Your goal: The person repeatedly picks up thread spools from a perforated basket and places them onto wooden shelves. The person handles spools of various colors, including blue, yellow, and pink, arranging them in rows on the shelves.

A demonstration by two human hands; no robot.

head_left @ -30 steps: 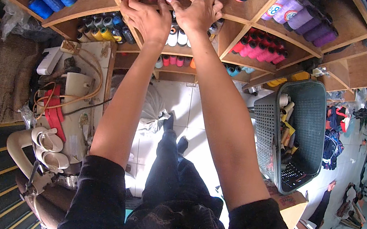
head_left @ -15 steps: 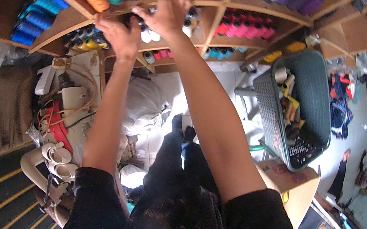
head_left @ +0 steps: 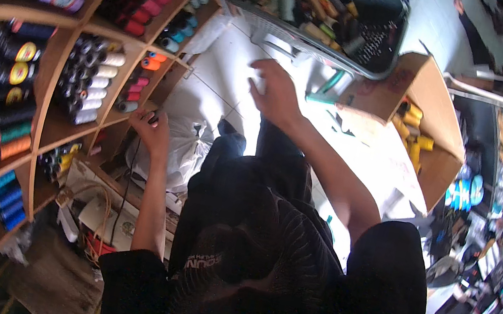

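My left hand (head_left: 152, 131) is closed, with a small dark object (head_left: 154, 118) between thumb and fingers; its kind does not show clearly. A thin dark line (head_left: 126, 182), like a cord, runs down from beside that hand. The hand is next to the lower right edge of the wooden shelf (head_left: 66, 23), which holds rows of thread spools. Nearest to it are white spools (head_left: 96, 93) and a column of small orange and pink spools (head_left: 136, 88). My right hand (head_left: 276, 94) hovers over the tiled floor, fingers apart and bent, holding nothing.
A dark grey plastic basket (head_left: 268, 22) with mixed spools stands at the top. Right of my right hand is an open cardboard box (head_left: 406, 83) with yellow spools (head_left: 411, 135). A white plastic bag (head_left: 179, 144) lies by my feet. Many small goods crowd the far right.
My view has turned right, bringing the basket and box nearer the middle. Both hands have left the shelf front; the right has swung out over the floor, and the left now holds a dark object.
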